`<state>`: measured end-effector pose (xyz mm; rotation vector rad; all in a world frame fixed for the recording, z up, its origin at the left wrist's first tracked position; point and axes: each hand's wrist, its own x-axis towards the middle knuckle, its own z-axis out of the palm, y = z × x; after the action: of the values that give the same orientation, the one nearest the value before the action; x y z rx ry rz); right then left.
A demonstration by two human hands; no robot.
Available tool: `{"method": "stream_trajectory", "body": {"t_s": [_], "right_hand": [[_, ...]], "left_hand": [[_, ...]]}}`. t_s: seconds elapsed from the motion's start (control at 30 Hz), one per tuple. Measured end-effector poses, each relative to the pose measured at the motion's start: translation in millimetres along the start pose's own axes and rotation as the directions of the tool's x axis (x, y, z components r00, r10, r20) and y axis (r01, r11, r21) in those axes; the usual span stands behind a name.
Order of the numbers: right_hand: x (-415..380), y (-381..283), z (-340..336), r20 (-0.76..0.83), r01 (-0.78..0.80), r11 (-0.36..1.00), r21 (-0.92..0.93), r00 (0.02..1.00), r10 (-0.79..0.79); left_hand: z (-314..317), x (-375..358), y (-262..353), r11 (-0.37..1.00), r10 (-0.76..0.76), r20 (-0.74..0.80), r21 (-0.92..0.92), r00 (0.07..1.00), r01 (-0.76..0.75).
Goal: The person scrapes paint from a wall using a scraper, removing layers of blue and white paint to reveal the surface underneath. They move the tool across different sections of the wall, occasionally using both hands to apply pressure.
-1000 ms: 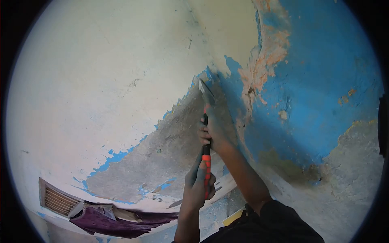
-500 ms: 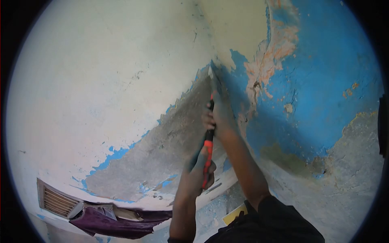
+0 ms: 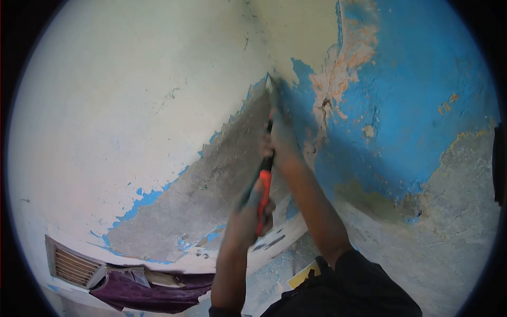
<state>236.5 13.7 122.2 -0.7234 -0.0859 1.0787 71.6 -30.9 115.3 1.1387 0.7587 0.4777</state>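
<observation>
- Both hands grip a red-handled scraper [image 3: 265, 158] at the centre of the frame, its blade tip pressed to the wall where cream paint [image 3: 132, 95] meets bare grey plaster [image 3: 211, 195].
- The left hand [image 3: 248, 216] is wrapped around the lower handle; the right hand [image 3: 280, 145] is clenched higher up, near the blade.
- Flaking blue paint [image 3: 412, 105] fills the upper right.
- A vent grille [image 3: 71, 262] and purple cloth [image 3: 142, 293] sit at lower left.
</observation>
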Motion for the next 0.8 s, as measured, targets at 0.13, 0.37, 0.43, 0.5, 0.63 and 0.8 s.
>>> {"method": "stream_trajectory", "body": {"t_s": [0.13, 0.37, 0.43, 0.5, 0.63, 0.8], "right_hand": [[0.0, 14.9, -6.5, 0.170, -0.102, 0.984, 0.143, 0.982, 0.077], [-3.2, 2.0, 11.5, 0.165, -0.028, 0.991, 0.129, 0.986, 0.006], [-8.0, 7.8, 9.6, 0.116, -0.038, 0.996, 0.081, 0.993, 0.029], [-5.0, 10.7, 9.9, 0.060, -0.026, 0.999, 0.024, 0.998, 0.024], [-3.4, 8.9, 11.7, 0.145, 0.009, 0.988, 0.157, 0.989, -0.032], [12.2, 5.4, 2.9, 0.122, 0.009, 0.995, 0.103, 0.992, -0.021]], "left_hand": [[-4.2, -19.4, 13.4, 0.999, -0.001, 0.033, -0.037, 0.999, 0.002], [-1.7, -24.3, 27.0, 0.999, 0.036, 0.037, 0.002, 0.999, -0.036], [-11.0, -28.0, 12.3, 0.998, 0.012, 0.024, -0.069, 1.000, -0.010], [-6.4, -10.0, 17.3, 0.999, 0.043, 0.036, -0.010, 0.998, -0.043], [-15.8, -16.0, 24.6, 1.000, 0.007, 0.018, 0.012, 1.000, -0.007], [-12.3, -11.4, 9.4, 0.996, 0.059, 0.026, 0.063, 0.998, -0.060]]}}
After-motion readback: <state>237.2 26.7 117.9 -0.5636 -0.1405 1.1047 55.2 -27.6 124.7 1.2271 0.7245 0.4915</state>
